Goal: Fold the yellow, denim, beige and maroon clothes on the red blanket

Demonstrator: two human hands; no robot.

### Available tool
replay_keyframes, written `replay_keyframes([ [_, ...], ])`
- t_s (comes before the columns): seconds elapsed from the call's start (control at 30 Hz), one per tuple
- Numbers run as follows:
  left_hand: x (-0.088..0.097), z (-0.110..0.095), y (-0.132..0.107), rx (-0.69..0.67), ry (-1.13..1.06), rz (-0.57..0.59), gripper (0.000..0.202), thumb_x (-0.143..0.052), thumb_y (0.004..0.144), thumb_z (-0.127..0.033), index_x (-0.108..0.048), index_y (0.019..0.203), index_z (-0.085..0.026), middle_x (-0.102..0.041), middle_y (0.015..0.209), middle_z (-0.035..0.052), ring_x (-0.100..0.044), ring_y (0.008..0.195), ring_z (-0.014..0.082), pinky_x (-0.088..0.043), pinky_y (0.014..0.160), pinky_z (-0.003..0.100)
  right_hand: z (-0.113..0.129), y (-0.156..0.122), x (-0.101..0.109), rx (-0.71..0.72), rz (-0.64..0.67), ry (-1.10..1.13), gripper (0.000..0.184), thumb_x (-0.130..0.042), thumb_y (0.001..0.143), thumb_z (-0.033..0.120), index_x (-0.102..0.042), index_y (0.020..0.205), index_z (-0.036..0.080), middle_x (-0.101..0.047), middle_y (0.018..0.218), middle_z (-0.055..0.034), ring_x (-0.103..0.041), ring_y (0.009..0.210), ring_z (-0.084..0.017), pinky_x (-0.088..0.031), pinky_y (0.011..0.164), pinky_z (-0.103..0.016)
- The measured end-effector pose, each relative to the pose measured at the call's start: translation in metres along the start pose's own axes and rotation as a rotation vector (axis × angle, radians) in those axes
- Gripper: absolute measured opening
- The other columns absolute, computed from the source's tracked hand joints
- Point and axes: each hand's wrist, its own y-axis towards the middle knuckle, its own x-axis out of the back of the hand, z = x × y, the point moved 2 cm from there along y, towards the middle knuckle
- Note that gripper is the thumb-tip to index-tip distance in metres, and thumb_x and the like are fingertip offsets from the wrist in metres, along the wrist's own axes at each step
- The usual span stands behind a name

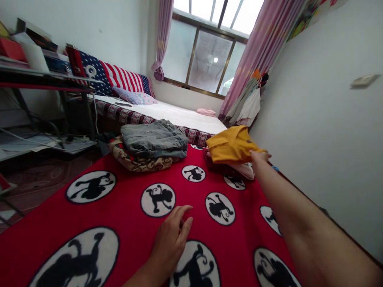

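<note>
My right hand stretches far out and grips the near right edge of a folded yellow garment. That garment lies on or just over a small pile with a dark red garment and a pale pink one; whether it rests fully on them I cannot tell. My left hand is over the red blanket with its fingers loosely bent and apart, holding nothing. Further off to the left, a folded denim jacket sits on top of a patterned beige garment.
Behind the blanket stands a bed with a white sheet, a pillow and a folded pink cloth. A cluttered desk is at the left. Clothes hang by the curtain, and a wall runs along the right.
</note>
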Motion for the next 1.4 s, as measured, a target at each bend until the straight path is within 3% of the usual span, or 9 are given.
replay_keyframes([
  [0.1, -0.001, -0.001, 0.000, 0.006, 0.032, 0.008, 0.031, -0.040, 0.096, -0.037, -0.056, 0.119, -0.025, -0.061, 0.113, 0.0054, -0.059, 0.101, 0.0196, -0.045, 0.088, 0.033, -0.032, -0.040, -0.034, -0.090, -0.035, -0.095, 0.074, -0.049, 0.086, 0.046, -0.028, 0.145, 0.006, -0.030, 0.144, -0.0325, -0.028, 0.135, -0.045, -0.031, 0.101, -0.063],
  [0.17, -0.001, -0.001, -0.001, 0.010, 0.041, 0.013, 0.031, -0.040, 0.096, -0.036, -0.056, 0.119, -0.025, -0.062, 0.113, 0.0054, -0.059, 0.099, 0.0192, -0.045, 0.086, 0.032, -0.036, -0.055, -0.052, 0.095, -0.019, -0.202, 0.069, -0.042, 0.090, 0.051, -0.027, 0.148, 0.017, -0.019, 0.154, -0.0213, -0.015, 0.142, -0.039, -0.022, 0.107, -0.061],
  [0.27, -0.001, -0.001, -0.001, 0.011, 0.051, 0.017, 0.030, -0.040, 0.096, -0.035, -0.057, 0.118, -0.024, -0.063, 0.110, 0.0052, -0.060, 0.096, 0.0186, -0.045, 0.084, 0.031, -0.034, -0.059, -0.077, 0.374, 0.225, -0.416, 0.065, -0.030, 0.093, 0.057, -0.024, 0.150, 0.027, -0.016, 0.158, -0.0103, -0.009, 0.144, -0.034, -0.016, 0.109, -0.063],
  [0.37, 0.000, -0.001, 0.000, 0.001, 0.057, 0.014, 0.028, -0.042, 0.095, -0.034, -0.058, 0.116, -0.024, -0.064, 0.107, 0.0042, -0.060, 0.093, 0.0179, -0.045, 0.081, 0.030, -0.037, -0.057, -0.092, 0.359, 0.508, -0.544, 0.069, -0.028, 0.092, 0.061, -0.017, 0.152, 0.027, -0.013, 0.159, -0.0086, -0.010, 0.145, -0.032, -0.018, 0.108, -0.063],
  [0.47, 0.001, -0.002, 0.001, -0.013, 0.072, 0.009, 0.025, -0.045, 0.093, -0.030, -0.061, 0.112, -0.023, -0.065, 0.103, 0.0038, -0.061, 0.091, 0.0174, -0.045, 0.080, 0.029, -0.039, -0.072, -0.098, 0.293, 0.534, -0.595, 0.080, -0.030, 0.089, 0.067, -0.009, 0.153, 0.024, -0.002, 0.160, -0.0115, -0.004, 0.145, -0.034, -0.019, 0.109, -0.061],
  [0.77, 0.002, -0.001, 0.001, -0.094, 0.107, -0.025, 0.026, -0.052, 0.084, -0.017, -0.064, 0.107, -0.020, -0.065, 0.097, 0.0029, -0.059, 0.080, 0.0148, -0.046, 0.076, 0.028, -0.035, -0.204, -0.078, 0.225, 0.550, -0.587, 0.070, -0.021, 0.094, 0.061, -0.026, 0.151, 0.020, -0.020, 0.157, -0.0113, -0.017, 0.144, -0.030, -0.019, 0.111, -0.055],
  [1.03, 0.004, 0.000, 0.003, -0.145, 0.062, -0.109, 0.031, -0.049, 0.081, -0.010, -0.063, 0.107, -0.018, -0.062, 0.105, 0.0059, -0.060, 0.088, 0.0152, -0.049, 0.085, 0.031, -0.024, -0.275, -0.037, 0.465, 0.473, -0.443, 0.059, -0.035, 0.095, 0.050, -0.041, 0.143, 0.017, -0.033, 0.152, -0.0147, -0.027, 0.140, -0.032, -0.026, 0.108, -0.054],
  [1.23, 0.080, -0.028, 0.079, -0.285, 0.545, -0.244, 0.035, -0.051, 0.082, -0.013, -0.060, 0.116, -0.016, -0.059, 0.119, 0.0088, -0.049, 0.116, 0.0207, -0.035, 0.106, 0.034, -0.027, -0.276, -0.033, 0.452, 0.487, -0.310, 0.051, -0.041, 0.093, 0.047, -0.050, 0.135, 0.019, -0.039, 0.148, -0.0128, -0.032, 0.138, -0.029, -0.028, 0.108, -0.053],
  [1.4, 0.170, -0.033, 0.163, 0.019, 0.971, -0.335, 0.052, -0.058, 0.083, -0.026, -0.050, 0.133, -0.014, -0.043, 0.138, 0.0185, -0.035, 0.129, 0.0356, -0.031, 0.105, 0.047, -0.030, -0.274, -0.034, 0.438, 0.459, -0.241, 0.046, -0.045, 0.091, 0.045, -0.054, 0.130, 0.021, -0.043, 0.145, -0.0113, -0.035, 0.137, -0.029, -0.028, 0.108, -0.051],
])
